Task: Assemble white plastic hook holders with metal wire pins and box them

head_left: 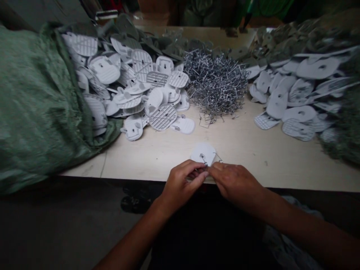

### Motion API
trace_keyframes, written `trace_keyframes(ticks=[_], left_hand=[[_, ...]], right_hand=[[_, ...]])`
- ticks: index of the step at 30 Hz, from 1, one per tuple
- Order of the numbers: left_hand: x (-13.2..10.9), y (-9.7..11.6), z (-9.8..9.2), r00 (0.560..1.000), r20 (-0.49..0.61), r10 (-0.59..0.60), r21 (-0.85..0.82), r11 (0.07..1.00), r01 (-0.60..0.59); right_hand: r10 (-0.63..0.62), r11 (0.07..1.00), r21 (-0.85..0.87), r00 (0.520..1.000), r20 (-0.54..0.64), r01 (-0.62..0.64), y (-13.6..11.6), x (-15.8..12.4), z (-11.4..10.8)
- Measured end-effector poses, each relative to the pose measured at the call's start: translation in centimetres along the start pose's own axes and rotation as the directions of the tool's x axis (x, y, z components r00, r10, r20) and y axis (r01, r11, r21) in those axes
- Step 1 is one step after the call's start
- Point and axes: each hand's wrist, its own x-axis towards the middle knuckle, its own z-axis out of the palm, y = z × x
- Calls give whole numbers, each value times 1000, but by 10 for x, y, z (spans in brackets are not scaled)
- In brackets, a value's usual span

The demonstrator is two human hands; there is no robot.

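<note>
1. Your left hand is curled, with thumb and fingertips pinching the wire hook where it crosses the white plastic disc. The disc lies just in from the near edge of the table, in front of you.
2. Your right hand has its fingers pressed together, their tips meeting your left hand at the disc's lower rim. (Your knuckles hide the spot, so you cannot tell whether this hand grips anything.)
3. The disc's place near the edge probably keeps the reach short, letting both hands steady such a small piece.
4. A tangled heap of wire hooks sits toward the far edge, between two drifts of ribbed plastic plates. The left drift spills from a green woven sack at the table's left end. Both supplies seem placed for easy reaching.
</note>
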Motion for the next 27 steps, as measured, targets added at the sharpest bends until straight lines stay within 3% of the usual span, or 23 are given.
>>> trace_keyframes(ticks=[3,6,10,12,18,23,27], left_hand=[[-3,-1,0,998,-55,6,11,1000,-6],[-7,3,-8,996,-74,-52,-11,999,52],[-15,5,-31,984,-69,-162,-66,985,157],[-19,2,-45,968,-90,-233,-104,969,224],[-18,-12,-79,882,-254,-396,-157,917,366],[-18,-14,-77,879,-120,-462,-199,878,435],[-16,-15,-59,872,16,-489,-243,844,478]], right_hand=[[-20,1000,-22,998,-57,19,-8,2,4],[-90,994,42,976,-196,100,-15,-1,7],[-192,956,117,874,-447,270,-21,-14,8],[-180,956,111,841,-510,272,-21,-18,9],[52,992,128,870,-491,12,-12,4,28],[73,992,127,912,-404,-24,16,23,43],[154,984,146,885,-440,-99,53,20,39]])
